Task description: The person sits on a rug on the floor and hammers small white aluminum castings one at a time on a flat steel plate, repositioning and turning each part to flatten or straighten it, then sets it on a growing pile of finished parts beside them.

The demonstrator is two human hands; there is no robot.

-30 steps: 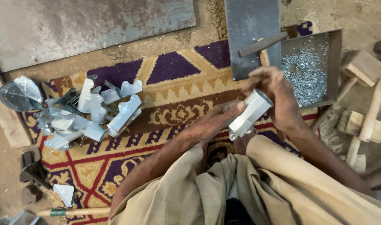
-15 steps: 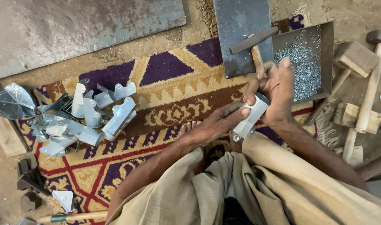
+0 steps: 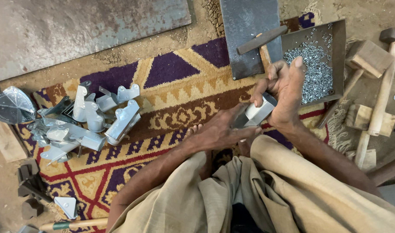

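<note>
- Down on the floor, head view: a patterned rug (image 3: 171, 108) in purple, gold and red covers dusty ground, with a dark steel block (image 3: 249, 34) at its top edge.
- Left hand (image 3: 221, 129) is closed around the lower end of a small bent sheet-metal piece (image 3: 258, 112), just above the knee.
- Right hand (image 3: 286, 88) clamps its upper end, thumb up, fingers curled over.
- Just right sits a tray of small rivets (image 3: 316, 73); a hammer (image 3: 262, 41) lies across the block.
- Far left, a heap of finished metal pieces (image 3: 94, 121); wooden mallets (image 3: 378, 86) well right.
- Risk, as I judge it: thin edges could nick a finger if the grip slips, and a stray elbow could tip that tray.
</note>
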